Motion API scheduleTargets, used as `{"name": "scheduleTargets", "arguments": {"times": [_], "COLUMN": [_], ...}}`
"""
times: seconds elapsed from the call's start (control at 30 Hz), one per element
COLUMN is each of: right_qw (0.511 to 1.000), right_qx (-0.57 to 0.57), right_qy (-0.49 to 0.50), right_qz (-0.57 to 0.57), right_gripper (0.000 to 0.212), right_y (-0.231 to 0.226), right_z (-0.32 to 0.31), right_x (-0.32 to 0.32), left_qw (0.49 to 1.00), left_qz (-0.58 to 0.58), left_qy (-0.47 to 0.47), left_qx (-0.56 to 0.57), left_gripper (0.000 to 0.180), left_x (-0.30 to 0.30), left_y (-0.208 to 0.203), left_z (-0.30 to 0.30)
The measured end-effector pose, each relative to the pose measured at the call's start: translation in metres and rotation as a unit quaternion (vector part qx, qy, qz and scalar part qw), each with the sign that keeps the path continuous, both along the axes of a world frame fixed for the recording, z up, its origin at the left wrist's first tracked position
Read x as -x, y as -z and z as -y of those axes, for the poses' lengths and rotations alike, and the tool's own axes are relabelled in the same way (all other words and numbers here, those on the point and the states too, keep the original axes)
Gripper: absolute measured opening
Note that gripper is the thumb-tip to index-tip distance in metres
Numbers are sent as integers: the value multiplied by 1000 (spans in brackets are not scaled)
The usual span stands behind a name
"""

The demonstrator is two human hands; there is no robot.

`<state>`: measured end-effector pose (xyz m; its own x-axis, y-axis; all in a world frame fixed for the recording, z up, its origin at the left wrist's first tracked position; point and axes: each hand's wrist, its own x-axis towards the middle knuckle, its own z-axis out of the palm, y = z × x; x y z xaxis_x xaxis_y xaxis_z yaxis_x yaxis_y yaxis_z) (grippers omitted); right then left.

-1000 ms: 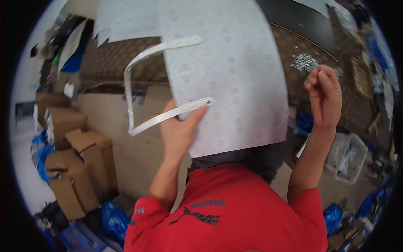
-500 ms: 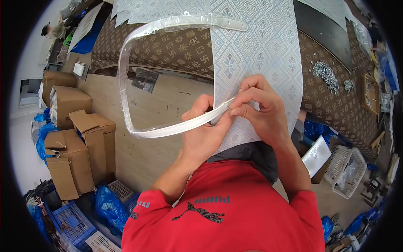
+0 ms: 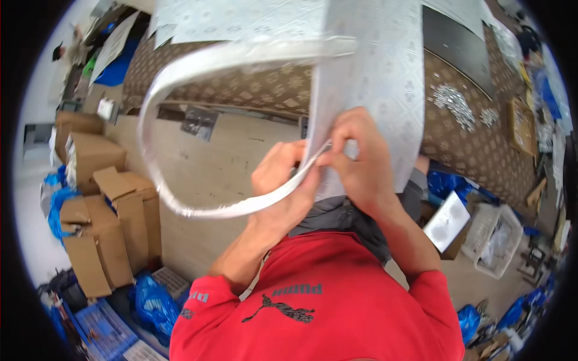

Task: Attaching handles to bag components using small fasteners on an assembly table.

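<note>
- The right hand [image 3: 360,162] pinches the lower end of a silvery strap handle [image 3: 158,114] against the edge of a white patterned bag [image 3: 385,78], thumb and fingers pressed together on it.
- The left hand [image 3: 288,186] grips the same strap just beside the right one, fingers curled shut around the band, the two hands touching.
- From the hands the strap sweeps out to the left in a wide loop, up and back along the bag's top edge near the top of the view.
- The bag hangs in front of the chest and hides part of a brown patterned table [image 3: 481,150] behind it.
- Small heaps of shiny metal pieces [image 3: 453,103] lie on that table to the right.
- Below the hands come the forearms and a red shirt [image 3: 319,307].
- On the floor to the left stand open cardboard boxes [image 3: 105,210]; blue plastic bags [image 3: 150,304] lie near them.
- To the right sits a white basket [image 3: 497,240].
</note>
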<state>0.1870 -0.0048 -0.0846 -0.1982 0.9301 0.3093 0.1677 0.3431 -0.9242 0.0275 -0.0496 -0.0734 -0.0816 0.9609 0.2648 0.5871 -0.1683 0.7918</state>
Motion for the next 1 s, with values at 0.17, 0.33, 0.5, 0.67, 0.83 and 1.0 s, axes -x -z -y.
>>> {"name": "scheduleTargets", "arguments": {"times": [0.17,0.33,0.5,0.67,0.83,1.0], "right_qw": [997,996,897,825,823,828], "right_qx": [-70,-33,-29,62,22,28], "right_qy": [-2,55,387,470,470,492], "right_qz": [28,63,211,308,319,268], "right_gripper": [24,12,18,21,18,15], "right_y": [13,-12,-1,24,32,24], "right_z": [2,-18,-39,-38,-50,-43], "right_x": [4,-66,-220,-295,-288,-287], "left_qw": [975,904,865,883,925,826], "left_qz": [185,324,147,180,313,513], "left_qy": [-42,-60,100,113,-52,-22], "left_qx": [113,271,469,419,208,233], "left_gripper": [21,31,31,30,33,36], "left_x": [11,39,93,106,67,40], "left_y": [22,65,52,15,67,41], "left_z": [16,14,19,13,-54,-75]}}
